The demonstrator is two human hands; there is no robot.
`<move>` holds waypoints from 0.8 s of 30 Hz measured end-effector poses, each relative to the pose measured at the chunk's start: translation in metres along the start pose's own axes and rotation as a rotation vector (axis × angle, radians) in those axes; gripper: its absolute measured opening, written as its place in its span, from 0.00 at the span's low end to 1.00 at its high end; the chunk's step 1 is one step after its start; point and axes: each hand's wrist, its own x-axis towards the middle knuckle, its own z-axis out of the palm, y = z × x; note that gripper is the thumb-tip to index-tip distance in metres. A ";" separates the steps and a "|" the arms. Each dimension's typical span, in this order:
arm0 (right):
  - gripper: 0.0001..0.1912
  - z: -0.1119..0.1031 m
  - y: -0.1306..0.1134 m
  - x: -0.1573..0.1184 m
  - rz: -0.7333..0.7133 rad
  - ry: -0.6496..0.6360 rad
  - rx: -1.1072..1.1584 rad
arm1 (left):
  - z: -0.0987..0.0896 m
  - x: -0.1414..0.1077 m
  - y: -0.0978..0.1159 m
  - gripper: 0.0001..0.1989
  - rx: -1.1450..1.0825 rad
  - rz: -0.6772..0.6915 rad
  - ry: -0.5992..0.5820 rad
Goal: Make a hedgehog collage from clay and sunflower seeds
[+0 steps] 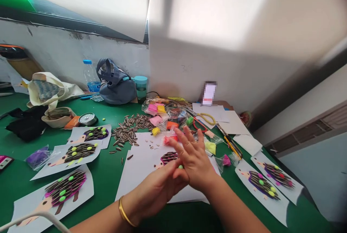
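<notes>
My left hand [159,186], with a gold bangle at the wrist, meets my right hand [193,159] above a white sheet [135,175]. A small light green ball [180,167] shows between the two hands, by the curled fingers of my left hand. The fingers of my right hand are spread, and its palm side faces my left hand. Partly hidden behind them, a hedgehog picture [168,158] of dark seeds on purple lies on the sheet. Sunflower seeds [130,128] are heaped at the sheet's upper left.
Finished-looking hedgehog cards [66,189] lie left and right. Bagged coloured clay [155,108], yellow scissors [207,118] and a cutter [230,142] lie behind the hands. A blue bag [118,88], a bottle [92,81], a cup [141,86] and a phone [209,94] stand along the wall.
</notes>
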 end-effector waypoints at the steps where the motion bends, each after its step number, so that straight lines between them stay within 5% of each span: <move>1: 0.41 -0.002 0.006 -0.002 0.020 -0.012 -0.015 | -0.002 0.000 0.005 0.21 0.013 -0.022 -0.012; 5: 0.37 -0.005 0.010 -0.011 0.044 -0.064 0.020 | -0.016 0.004 0.012 0.20 0.202 -0.021 0.087; 8: 0.30 -0.005 0.004 -0.014 0.073 -0.064 0.139 | -0.027 0.007 0.012 0.28 0.253 0.080 0.206; 14: 0.13 0.001 -0.004 -0.014 0.200 -0.068 0.476 | -0.035 0.009 0.016 0.35 0.310 0.186 0.238; 19: 0.05 0.006 -0.007 -0.014 0.268 0.042 0.570 | -0.030 0.008 0.019 0.23 0.448 0.200 0.302; 24: 0.08 0.006 -0.007 -0.015 0.257 0.081 0.534 | -0.034 0.008 0.020 0.13 0.660 0.201 0.260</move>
